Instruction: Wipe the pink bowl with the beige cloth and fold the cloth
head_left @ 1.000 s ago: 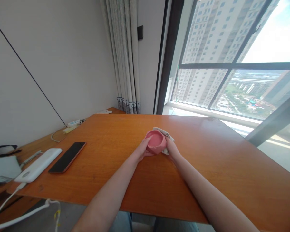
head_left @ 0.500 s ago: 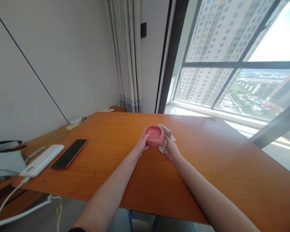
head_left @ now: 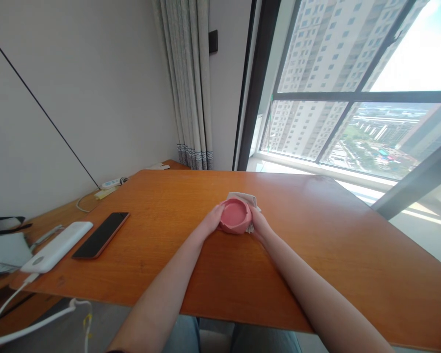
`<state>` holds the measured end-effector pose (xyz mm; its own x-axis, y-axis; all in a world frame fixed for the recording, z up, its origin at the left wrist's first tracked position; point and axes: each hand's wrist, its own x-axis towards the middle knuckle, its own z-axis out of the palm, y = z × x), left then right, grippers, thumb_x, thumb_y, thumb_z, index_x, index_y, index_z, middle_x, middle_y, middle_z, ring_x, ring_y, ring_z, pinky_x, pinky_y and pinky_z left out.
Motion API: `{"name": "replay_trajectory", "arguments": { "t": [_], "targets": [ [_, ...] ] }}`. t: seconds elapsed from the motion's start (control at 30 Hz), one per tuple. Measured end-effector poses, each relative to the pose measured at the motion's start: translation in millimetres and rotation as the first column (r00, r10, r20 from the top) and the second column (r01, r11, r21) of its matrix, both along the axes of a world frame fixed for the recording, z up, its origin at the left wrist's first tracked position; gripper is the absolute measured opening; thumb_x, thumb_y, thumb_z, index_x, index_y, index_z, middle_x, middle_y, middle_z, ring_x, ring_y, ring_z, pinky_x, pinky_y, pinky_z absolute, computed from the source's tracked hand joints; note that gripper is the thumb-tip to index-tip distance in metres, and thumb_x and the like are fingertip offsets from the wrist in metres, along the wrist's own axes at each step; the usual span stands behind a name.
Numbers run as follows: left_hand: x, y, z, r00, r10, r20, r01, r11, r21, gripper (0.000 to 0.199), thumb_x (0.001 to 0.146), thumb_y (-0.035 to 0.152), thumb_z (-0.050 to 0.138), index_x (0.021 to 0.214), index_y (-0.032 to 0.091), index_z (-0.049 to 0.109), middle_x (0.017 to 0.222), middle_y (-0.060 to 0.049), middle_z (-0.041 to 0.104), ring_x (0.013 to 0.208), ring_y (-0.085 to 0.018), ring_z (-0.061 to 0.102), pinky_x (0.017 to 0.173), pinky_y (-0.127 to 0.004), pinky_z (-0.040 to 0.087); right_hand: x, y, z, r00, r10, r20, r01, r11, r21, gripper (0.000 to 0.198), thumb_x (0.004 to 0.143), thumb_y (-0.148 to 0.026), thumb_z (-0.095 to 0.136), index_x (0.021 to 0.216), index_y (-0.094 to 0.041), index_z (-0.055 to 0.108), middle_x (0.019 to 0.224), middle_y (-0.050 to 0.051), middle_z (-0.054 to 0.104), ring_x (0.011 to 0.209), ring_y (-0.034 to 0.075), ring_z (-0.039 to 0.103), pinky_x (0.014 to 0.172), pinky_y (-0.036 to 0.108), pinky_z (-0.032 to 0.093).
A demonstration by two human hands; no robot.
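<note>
A round pink ashtray (head_left: 235,215) with a notched rim is held over the middle of the table, its hollow facing me. My left hand (head_left: 213,219) is closed round its left side. A light grey cloth (head_left: 242,197) shows behind the ashtray and at its right edge. With my right hand (head_left: 257,221) closed on the cloth, I press it to the ashtray's right side. The fingertips of both hands are partly hidden behind the ashtray and the cloth.
The brown wooden table (head_left: 161,206) reaches toward the window. On its left lie a dark phone (head_left: 101,235) and a white power bank (head_left: 57,246) with a white cable (head_left: 7,304) running off it. A power strip (head_left: 111,183) sits by the wall.
The ashtray has tipped more toward me and come slightly lower. The cloth has shifted from its right side to behind it. My view has turned a little to the right.
</note>
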<state>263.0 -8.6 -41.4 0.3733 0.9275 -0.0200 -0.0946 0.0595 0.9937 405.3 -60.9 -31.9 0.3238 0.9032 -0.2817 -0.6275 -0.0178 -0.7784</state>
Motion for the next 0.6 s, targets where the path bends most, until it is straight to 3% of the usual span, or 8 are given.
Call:
{"name": "replay_trajectory", "arguments": {
  "t": [0.13, 0.2, 0.27, 0.37, 0.47, 0.53, 0.6],
  "targets": [
    [3.2, -4.5, 6.4, 0.994, 0.107, -0.009, -0.107, 0.973, -0.204, 0.055, 0.083, 0.063, 0.040, 0.119, 0.023, 0.054, 0.102, -0.009, 0.067, 0.086, -0.024, 0.063, 0.069, -0.036, 0.052, -11.0, -4.1, 4.0, 0.998, 0.036, -0.060, -0.034, 0.999, 0.029, 0.021, 0.085, -0.036, 0.055, 0.098, -0.020, 0.062, 0.088, 0.004, 0.073, 0.085, 0.019, 0.069, 0.072, 0.029, 0.058],
    [1.6, -3.2, 7.2, 0.981, 0.193, 0.012, -0.187, 0.962, -0.199, 0.056, 0.084, 0.062, 0.039, 0.121, 0.023, 0.052, 0.107, -0.010, 0.066, 0.089, -0.025, 0.063, 0.071, -0.036, 0.052, -16.8, -5.6, 4.7, 0.995, 0.051, -0.087, -0.046, 0.997, 0.064, 0.019, 0.085, -0.031, 0.055, 0.100, -0.021, 0.061, 0.091, 0.004, 0.073, 0.089, 0.018, 0.068, 0.077, 0.029, 0.057],
    [-0.9, -1.3, 7.6, 0.973, 0.229, 0.038, -0.222, 0.966, -0.129, 0.048, 0.083, 0.053, 0.049, 0.118, 0.021, 0.055, 0.113, -0.010, 0.064, 0.099, -0.024, 0.061, 0.080, -0.035, 0.051, -18.7, -6.2, 4.9, 0.992, 0.066, -0.108, -0.059, 0.996, 0.070, 0.018, 0.085, -0.027, 0.055, 0.100, -0.020, 0.061, 0.092, 0.004, 0.073, 0.091, 0.018, 0.068, 0.080, 0.030, 0.057],
    [-2.8, -3.2, 9.4, 0.990, 0.126, 0.063, -0.116, 0.983, -0.141, 0.044, 0.075, 0.038, 0.065, 0.115, 0.021, 0.057, 0.115, -0.008, 0.063, 0.104, -0.022, 0.059, 0.086, -0.033, 0.049, -13.6, -5.9, 7.3, 0.991, 0.063, -0.117, -0.059, 0.997, 0.040, 0.018, 0.087, -0.026, 0.053, 0.101, -0.019, 0.061, 0.091, 0.006, 0.073, 0.087, 0.019, 0.069, 0.078, 0.032, 0.058],
    [0.0, -9.9, 10.9, 0.996, -0.019, 0.089, 0.043, 0.961, -0.272, 0.046, 0.077, 0.046, 0.061, 0.117, 0.023, 0.057, 0.113, -0.008, 0.064, 0.096, -0.023, 0.063, 0.077, -0.036, 0.053, -6.8, -5.8, 11.8, 0.993, 0.010, -0.120, -0.006, 1.000, 0.031, 0.019, 0.089, -0.026, 0.048, 0.101, -0.019, 0.061, 0.088, 0.005, 0.073, 0.082, 0.019, 0.069, 0.074, 0.033, 0.058],
    [3.3, -12.4, 9.9, 0.995, 0.007, 0.097, 0.019, 0.965, -0.263, 0.047, 0.081, 0.054, 0.051, 0.113, 0.022, 0.060, 0.111, -0.009, 0.065, 0.095, -0.024, 0.063, 0.077, -0.038, 0.053, -6.4, -6.2, 13.4, 0.992, -0.028, -0.125, 0.031, 0.999, 0.019, 0.017, 0.089, -0.025, 0.048, 0.100, -0.020, 0.060, 0.085, 0.004, 0.073, 0.080, 0.018, 0.069, 0.074, 0.032, 0.059],
    [5.3, -10.9, 7.3, 0.987, 0.109, 0.118, -0.089, 0.982, -0.165, 0.047, 0.083, 0.055, 0.046, 0.106, 0.018, 0.064, 0.109, -0.009, 0.067, 0.099, -0.024, 0.061, 0.084, -0.037, 0.050, -9.8, -6.8, 12.1, 0.992, -0.016, -0.128, 0.018, 1.000, 0.018, 0.015, 0.088, -0.025, 0.050, 0.099, -0.020, 0.060, 0.084, 0.003, 0.073, 0.081, 0.018, 0.069, 0.076, 0.032, 0.058]
  ]
}}
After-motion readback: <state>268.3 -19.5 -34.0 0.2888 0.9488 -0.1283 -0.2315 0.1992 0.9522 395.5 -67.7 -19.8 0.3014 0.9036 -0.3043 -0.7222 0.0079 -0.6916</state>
